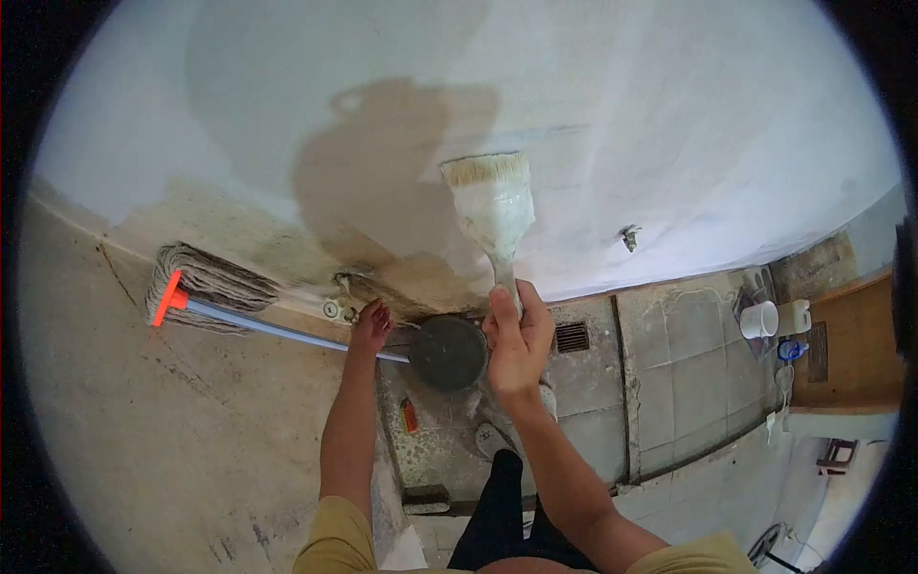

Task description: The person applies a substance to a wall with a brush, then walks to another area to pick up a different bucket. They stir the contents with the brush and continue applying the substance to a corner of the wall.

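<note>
My right hand (521, 340) is closed around the handle of a wide paintbrush (494, 206). Its pale bristles point up toward the wall (669, 124), and whitish paint coats its head and upper handle. My left hand (371, 327) is raised at the left with its fingers loosely bent and nothing visible in them. In this view it overlaps the area beside a wall tap (342, 280) and a small round white fitting (331, 308). Below and between my hands stands a dark round bucket (448, 354) on the floor, close to the wall's foot.
A string mop (215, 277) with an orange clamp leans at the left, its blue-grey handle (277, 330) reaching toward the bucket. An orange object (409, 416) lies near my shoe (492, 440). A floor drain (572, 337), another tap (628, 237) and a white tub (758, 320) are to the right.
</note>
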The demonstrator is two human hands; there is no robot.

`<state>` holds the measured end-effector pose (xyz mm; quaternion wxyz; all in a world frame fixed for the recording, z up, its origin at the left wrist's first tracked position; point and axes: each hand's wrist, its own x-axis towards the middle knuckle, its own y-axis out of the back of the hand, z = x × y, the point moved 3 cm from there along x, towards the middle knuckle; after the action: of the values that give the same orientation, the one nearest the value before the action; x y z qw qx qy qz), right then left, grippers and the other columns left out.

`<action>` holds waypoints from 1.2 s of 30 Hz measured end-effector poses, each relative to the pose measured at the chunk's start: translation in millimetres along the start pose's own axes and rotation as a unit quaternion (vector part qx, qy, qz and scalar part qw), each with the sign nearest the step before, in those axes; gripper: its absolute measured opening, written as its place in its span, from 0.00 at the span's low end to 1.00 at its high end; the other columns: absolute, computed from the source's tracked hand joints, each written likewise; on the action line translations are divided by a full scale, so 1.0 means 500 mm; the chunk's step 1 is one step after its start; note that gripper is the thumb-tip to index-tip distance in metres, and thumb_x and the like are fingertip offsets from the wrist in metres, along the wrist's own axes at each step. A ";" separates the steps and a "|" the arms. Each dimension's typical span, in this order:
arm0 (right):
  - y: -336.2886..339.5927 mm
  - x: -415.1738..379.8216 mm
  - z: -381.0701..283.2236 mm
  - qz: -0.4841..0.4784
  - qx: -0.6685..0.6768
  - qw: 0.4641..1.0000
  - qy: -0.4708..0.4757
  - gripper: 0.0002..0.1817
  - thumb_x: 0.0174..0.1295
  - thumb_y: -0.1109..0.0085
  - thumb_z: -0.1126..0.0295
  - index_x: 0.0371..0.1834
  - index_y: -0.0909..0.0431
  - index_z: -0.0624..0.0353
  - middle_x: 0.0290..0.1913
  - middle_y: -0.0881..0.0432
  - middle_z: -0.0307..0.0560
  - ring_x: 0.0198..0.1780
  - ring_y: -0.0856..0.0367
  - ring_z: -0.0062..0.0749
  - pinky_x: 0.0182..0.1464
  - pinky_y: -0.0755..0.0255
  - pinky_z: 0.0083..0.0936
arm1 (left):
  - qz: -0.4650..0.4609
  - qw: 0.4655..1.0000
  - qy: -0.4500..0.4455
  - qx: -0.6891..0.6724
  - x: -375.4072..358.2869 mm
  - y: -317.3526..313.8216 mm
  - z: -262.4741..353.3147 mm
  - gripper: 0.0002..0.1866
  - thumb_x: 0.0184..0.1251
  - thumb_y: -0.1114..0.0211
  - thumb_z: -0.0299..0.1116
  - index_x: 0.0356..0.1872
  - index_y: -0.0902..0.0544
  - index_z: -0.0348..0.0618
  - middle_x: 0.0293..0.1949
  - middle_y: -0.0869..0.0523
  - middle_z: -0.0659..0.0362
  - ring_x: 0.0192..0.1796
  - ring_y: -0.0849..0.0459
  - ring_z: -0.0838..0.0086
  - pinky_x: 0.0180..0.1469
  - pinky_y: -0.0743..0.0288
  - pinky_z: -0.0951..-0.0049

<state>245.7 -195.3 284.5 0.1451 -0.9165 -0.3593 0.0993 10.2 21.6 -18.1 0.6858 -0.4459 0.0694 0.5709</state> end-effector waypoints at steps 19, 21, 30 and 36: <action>-0.031 0.007 0.000 0.000 -0.038 0.996 0.084 0.13 0.68 0.49 0.65 0.41 0.25 0.67 0.21 0.32 0.32 0.23 0.38 0.13 0.25 0.43 0.15 | -0.068 0.997 -0.036 -0.025 -0.044 -0.042 0.008 0.04 0.63 0.41 0.22 0.36 0.25 0.44 0.28 0.25 0.64 0.23 0.29 0.79 0.24 0.36 0.79; -0.038 0.011 0.016 -0.011 -0.028 0.997 0.078 0.13 0.68 0.48 0.65 0.41 0.25 0.67 0.20 0.32 0.31 0.23 0.39 0.13 0.25 0.44 0.15 | 0.011 0.998 -0.007 -0.055 -0.046 -0.026 0.008 0.05 0.63 0.40 0.23 0.36 0.25 0.44 0.27 0.26 0.64 0.22 0.29 0.78 0.22 0.36 0.79; 0.031 0.014 -0.028 0.094 0.021 0.992 0.075 0.10 0.65 0.46 0.66 0.36 0.24 0.64 0.18 0.35 0.31 0.20 0.41 0.11 0.20 0.48 0.14 | 0.011 1.000 -0.007 0.025 0.001 0.093 0.000 0.05 0.62 0.40 0.23 0.38 0.23 0.42 0.22 0.27 0.63 0.17 0.32 0.78 0.18 0.37 0.77; 0.037 0.046 -0.008 0.058 0.073 0.995 0.040 0.10 0.65 0.45 0.67 0.34 0.24 0.64 0.17 0.37 0.29 0.17 0.44 0.11 0.19 0.52 0.14 | 0.015 0.999 -0.047 -0.002 -0.064 0.009 0.027 0.02 0.68 0.45 0.23 0.36 0.24 0.39 0.20 0.28 0.62 0.18 0.32 0.79 0.18 0.38 0.78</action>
<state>274.9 -193.2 280.4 0.2196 -0.9260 -0.2913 0.0969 -9.8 7.7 6.7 0.6788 -0.4187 0.0424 0.6017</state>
